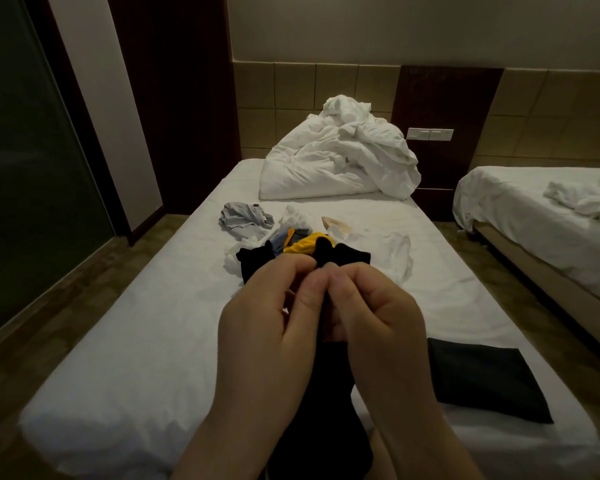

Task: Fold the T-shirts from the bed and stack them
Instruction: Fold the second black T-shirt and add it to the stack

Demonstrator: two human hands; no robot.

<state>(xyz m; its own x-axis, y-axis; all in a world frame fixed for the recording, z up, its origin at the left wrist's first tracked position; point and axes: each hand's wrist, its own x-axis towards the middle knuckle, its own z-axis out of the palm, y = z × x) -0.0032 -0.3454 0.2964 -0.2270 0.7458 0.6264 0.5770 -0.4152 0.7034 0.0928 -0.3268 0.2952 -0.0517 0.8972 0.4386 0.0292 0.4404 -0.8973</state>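
Observation:
Both my hands are raised close to the camera over the bed (153,341), holding up a black T-shirt (323,410). My left hand (267,323) pinches its top edge, and my right hand (378,320) pinches the edge right beside it, thumbs almost touching. The shirt hangs down between my forearms. A folded black T-shirt (485,382) lies flat on the sheet at the right. Behind my hands is a loose pile of clothes with a yellow garment (302,245), a grey shirt (245,218) and a white shirt (395,252).
A crumpled white duvet (340,161) is heaped at the head of the bed. A second bed (551,216) stands to the right across a narrow floor gap. A dark glass panel (25,174) and wooden floor lie to the left.

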